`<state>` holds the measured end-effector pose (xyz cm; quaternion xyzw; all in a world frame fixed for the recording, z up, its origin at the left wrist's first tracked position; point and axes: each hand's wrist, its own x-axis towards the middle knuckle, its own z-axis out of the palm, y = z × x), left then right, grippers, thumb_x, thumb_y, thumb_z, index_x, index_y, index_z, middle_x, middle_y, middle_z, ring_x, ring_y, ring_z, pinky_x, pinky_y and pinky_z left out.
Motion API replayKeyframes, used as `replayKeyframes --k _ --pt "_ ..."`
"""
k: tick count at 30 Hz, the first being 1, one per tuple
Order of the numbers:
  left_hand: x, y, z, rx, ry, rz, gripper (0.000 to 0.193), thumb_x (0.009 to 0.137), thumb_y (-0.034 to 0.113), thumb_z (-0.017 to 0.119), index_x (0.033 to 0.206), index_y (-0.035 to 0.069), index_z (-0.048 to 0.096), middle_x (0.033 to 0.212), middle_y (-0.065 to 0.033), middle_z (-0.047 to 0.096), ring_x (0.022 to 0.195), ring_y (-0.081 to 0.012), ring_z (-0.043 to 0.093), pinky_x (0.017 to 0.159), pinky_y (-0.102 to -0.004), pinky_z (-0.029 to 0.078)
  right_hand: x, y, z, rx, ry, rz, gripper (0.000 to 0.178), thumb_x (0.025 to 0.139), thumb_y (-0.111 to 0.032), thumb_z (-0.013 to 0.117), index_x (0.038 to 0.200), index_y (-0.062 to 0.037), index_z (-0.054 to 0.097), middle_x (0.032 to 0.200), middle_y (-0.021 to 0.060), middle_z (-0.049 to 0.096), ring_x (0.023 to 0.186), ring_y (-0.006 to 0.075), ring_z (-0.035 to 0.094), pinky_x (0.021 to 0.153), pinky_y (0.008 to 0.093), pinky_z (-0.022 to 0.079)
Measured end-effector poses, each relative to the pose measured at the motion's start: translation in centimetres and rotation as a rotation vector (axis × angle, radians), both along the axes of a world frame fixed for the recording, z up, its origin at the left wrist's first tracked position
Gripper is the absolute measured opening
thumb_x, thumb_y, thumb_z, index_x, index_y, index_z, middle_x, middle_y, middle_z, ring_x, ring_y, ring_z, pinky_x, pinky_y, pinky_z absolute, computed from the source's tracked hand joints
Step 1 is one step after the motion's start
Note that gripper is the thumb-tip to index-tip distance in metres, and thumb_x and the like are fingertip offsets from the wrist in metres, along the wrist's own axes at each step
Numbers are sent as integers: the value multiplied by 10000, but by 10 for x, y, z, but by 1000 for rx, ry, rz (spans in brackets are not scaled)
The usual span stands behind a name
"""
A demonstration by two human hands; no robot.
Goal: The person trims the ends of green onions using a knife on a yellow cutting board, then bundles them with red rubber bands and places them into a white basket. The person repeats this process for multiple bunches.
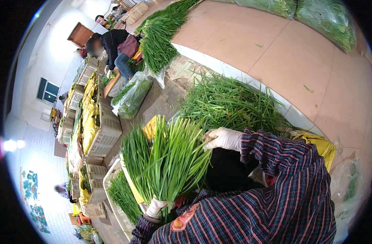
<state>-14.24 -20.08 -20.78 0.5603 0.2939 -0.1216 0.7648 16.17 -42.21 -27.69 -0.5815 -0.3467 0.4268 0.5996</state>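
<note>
Near the base, my left hand [156,208], in a white glove, is closed around a bunch of garlic chives [175,158]. The leaves fan upward and away from it. My right hand [225,139], also gloved in white, is at the bunch's right edge with its fingers pinched on chive leaves; its fingertips are partly hidden. Darker chives [133,152] lie against the left side of the held bunch. A large loose heap of chives [230,101] spreads just beyond my right hand.
A white plastic crate [111,175] with chives stands at my left. Further left are stacked crates [106,136] with yellow covers. A person [114,42] bends over produce ahead, near a bagged bundle [133,95]. A tiled ledge [251,44] runs along the right, and yellow sheeting [320,144] lies beside my right arm.
</note>
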Motion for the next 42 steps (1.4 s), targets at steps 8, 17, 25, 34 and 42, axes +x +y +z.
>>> replayKeyframes --k 8,17,25,34,42 --pt "1 1 1 328 69 -255 112 730 -37 599 840 -56 590 694 -104 607 576 -192 557 533 -320 455 31 -36 -3 3 102 -60 112 742 -140 656 786 -38 648 879 44 637 883 157 570 848 307 420" --pt "6 -9 4 398 44 -248 90 738 -78 562 814 -35 584 603 -88 572 514 -171 537 458 -275 424 27 -14 50 -189 -529 -101 877 694 -456 739 1317 30 358 1327 221 404 1229 314 401 1027 364 334" --pt "10 -9 2 360 44 -231 72 728 -77 571 787 -37 584 598 -89 574 508 -169 536 455 -276 426 2 13 21 19 -69 -219 456 678 -217 786 1010 5 565 885 101 621 837 165 564 779 295 443" --pt "9 -9 -3 303 56 -193 67 724 -77 572 776 -37 583 595 -88 573 506 -168 537 453 -276 426 4 -9 16 -77 -396 51 303 707 -233 735 939 -57 650 952 83 607 919 200 568 829 305 431" --pt "5 -9 -3 285 63 -170 62 720 -78 573 766 -37 583 592 -88 573 504 -168 537 452 -275 426 8 -13 6 167 -242 92 156 745 -69 701 896 -56 663 1117 55 524 1071 184 489 951 323 367"
